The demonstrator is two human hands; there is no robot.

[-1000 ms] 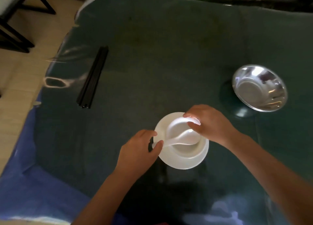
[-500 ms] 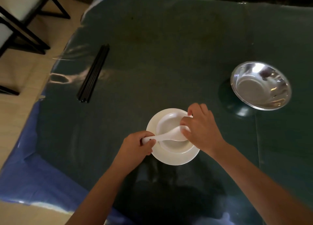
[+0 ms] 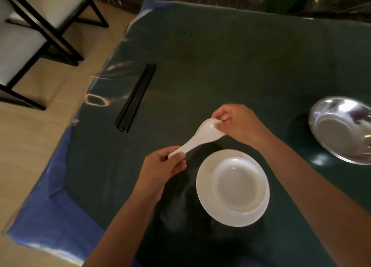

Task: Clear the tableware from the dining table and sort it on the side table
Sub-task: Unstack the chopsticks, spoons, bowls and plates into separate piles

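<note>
Both forearms enter from the bottom edge and converge at mid-frame over the dark green table (image 3: 230, 65). Left hand (image 3: 162, 170), centre-left: fingers curled, thumb and fingertips pinching the handle end of the white spoon (image 3: 200, 138). Right hand (image 3: 239, 124), just above centre: back of hand up, fingers bent, tips gripping the far rim of the spoon's bowl. Spoon held between the two hands, clear of the table, running diagonally from lower left to upper right, hollow side facing the camera.

White bowl (image 3: 239, 182) sits inside the white plate (image 3: 208, 202), lower centre, directly below the spoon and right hand; neither hand touches them. Black chopsticks (image 3: 136, 98) lie bundled at upper left near the table edge, well apart from the hands. Steel bowl (image 3: 341, 130) at the right edge, partly cut off by the frame. Chairs (image 3: 30, 35) in the upper-left corner on the tan floor.
</note>
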